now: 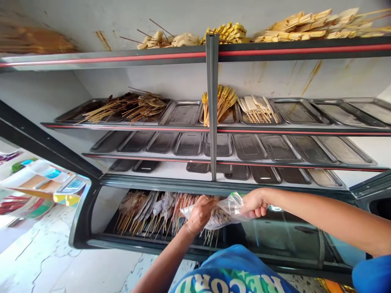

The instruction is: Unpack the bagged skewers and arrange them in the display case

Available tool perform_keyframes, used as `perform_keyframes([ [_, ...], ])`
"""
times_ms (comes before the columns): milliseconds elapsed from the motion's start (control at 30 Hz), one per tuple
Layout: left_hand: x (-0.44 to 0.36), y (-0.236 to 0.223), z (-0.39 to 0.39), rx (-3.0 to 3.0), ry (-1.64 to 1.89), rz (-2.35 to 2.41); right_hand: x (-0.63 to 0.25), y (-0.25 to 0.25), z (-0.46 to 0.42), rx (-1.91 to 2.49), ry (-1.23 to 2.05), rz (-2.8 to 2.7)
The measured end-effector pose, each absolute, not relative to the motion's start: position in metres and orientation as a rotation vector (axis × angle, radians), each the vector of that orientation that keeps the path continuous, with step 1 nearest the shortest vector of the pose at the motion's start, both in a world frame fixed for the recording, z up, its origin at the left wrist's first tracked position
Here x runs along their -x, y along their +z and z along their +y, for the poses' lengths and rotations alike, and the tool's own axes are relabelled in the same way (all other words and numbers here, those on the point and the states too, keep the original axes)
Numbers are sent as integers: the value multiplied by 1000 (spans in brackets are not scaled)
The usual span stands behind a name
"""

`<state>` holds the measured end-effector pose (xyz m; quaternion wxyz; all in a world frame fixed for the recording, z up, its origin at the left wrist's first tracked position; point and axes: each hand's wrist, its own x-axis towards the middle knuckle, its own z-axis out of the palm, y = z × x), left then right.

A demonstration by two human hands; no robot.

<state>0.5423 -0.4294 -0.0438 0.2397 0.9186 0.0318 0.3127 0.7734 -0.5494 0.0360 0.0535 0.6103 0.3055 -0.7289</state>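
My left hand [200, 212] and my right hand [254, 203] both grip a clear plastic bag [222, 211] full of skewered food, whose sticks poke out below. They hold it over an open chest freezer [91, 240] with a dark rim. Inside the freezer lie several skewers [152, 209] of pale and pinkish food, sticks pointing toward me. Both hands are closed on the bag, the left at its left end, the right pinching its right end.
Above the freezer stand tiered shelves with metal trays [249, 146], most of them bare. Some hold skewers [224, 101], brown ones [131, 106] at the left. The top shelf [290, 26] carries more skewers. A grey post [211, 106] divides the shelves. Cracked tiled floor [45, 256] lies at the left.
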Motion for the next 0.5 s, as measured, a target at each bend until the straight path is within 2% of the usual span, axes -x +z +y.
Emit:
perform_keyframes([
  [267, -524, -65, -398, -2494, 1192, 434, -797, 78, -579, -1902, -2276, 756],
  [500, -538, -68, -389, -2449, 1239, 469, -807, 116, -622, -2070, -2276, 688],
])
